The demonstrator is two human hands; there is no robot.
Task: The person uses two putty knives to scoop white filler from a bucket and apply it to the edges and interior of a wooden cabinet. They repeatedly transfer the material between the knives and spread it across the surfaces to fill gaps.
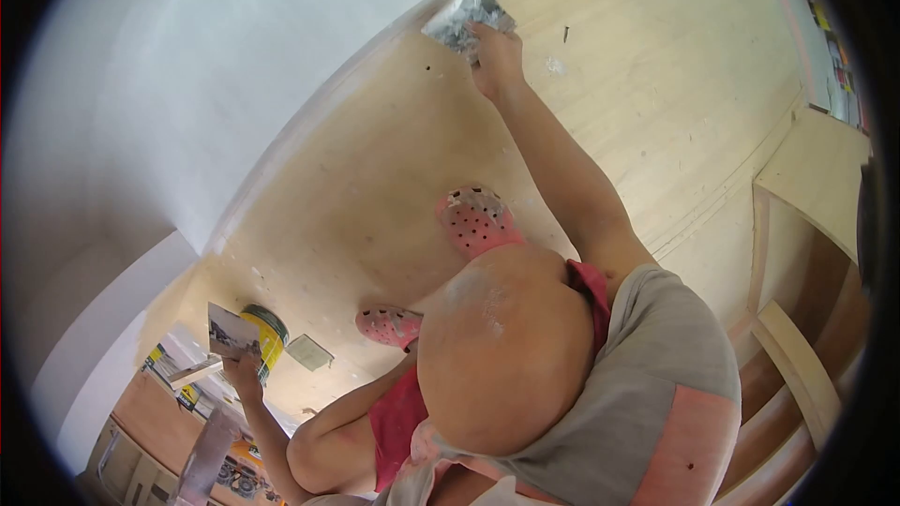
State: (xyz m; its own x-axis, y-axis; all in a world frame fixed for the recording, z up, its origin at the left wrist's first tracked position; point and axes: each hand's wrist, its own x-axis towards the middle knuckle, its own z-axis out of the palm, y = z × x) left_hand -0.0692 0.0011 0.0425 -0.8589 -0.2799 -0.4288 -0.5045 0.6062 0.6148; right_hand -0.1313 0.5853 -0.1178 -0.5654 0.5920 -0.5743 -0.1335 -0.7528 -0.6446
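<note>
My right hand (499, 58) reaches far forward, its fingers closed on a wide scraper (450, 26). Grey-white putty-like smears cover part of the blade, which lies at the seam between the white wall (253, 47) and the tan floor (375, 159). Lower left, my left hand (244, 373) grips a second flat scraper (225, 326), its blade raised and marked with dark smears. Just behind that blade stands a yellow bucket (272, 337) with a dark green rim. A small flat greyish-green piece (309, 353) lies beside the bucket. Most of the left fingers are hard to see.
My bent knee (506, 347) and pink clogs (476, 221) occupy the middle. A white ledge (112, 337) juts from the wall at left. Wooden shelf-like frames (797, 356) stand at right. Colourful packages and boards sit lower left. A small dark nail-like thing (566, 35) lies near the right hand.
</note>
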